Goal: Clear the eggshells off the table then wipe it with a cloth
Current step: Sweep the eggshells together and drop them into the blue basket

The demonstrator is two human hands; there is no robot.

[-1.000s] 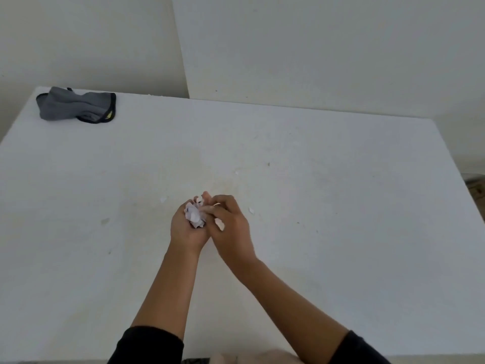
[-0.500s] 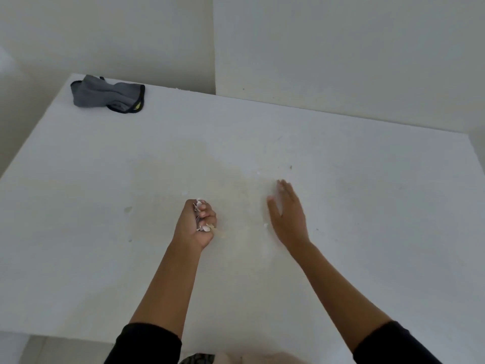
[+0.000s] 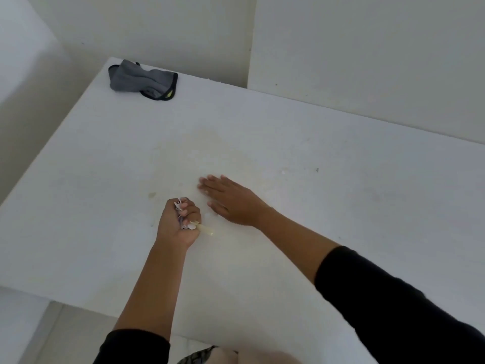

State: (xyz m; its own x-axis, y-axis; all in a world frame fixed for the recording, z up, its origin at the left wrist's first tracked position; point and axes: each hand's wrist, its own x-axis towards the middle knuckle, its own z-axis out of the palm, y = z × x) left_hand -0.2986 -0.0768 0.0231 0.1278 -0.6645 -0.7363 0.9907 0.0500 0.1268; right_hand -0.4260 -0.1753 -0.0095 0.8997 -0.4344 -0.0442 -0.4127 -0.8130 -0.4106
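A: Head view. Hard to make out much inside the left hand (image 3: pixel 179 224): curled into a fist, pressed together around crushed white eggshell fragments (image 3: pixel 181 206), only jagged bits poking out between the fingers. A pale yellowish strand hanging from the bottom of the fist toward the flat white worktop (image 3: pixel 341 206); cannot tell whether shell membrane or egg residue.

B: Right hand (image 3: pixel 231 199)?

A: Spread flat, palm down, fingers together and extended, resting on the worktop just beside the fist, to its right and slightly farther away. Nothing pinched. Whatever lies beneath the palm, hidden.

B: Loose shell anywhere?

A: Tiny white specks on the surface past the right hand, too small to identify with confidence. Faint yellowish smear across the middle of the worktop, around and beyond both hands.

B: And the cloth?

A: Crumpled grey cloth with black edging (image 3: pixel 143 80) at the far left corner, well apart from both hands, close to the left edge and the back edge.

B: Room to move?

A: Open surface between hands and cloth. Near edge running diagonally under the left forearm; right side of the worktop cut off by the frame. Black sleeves cropped at the bottom.
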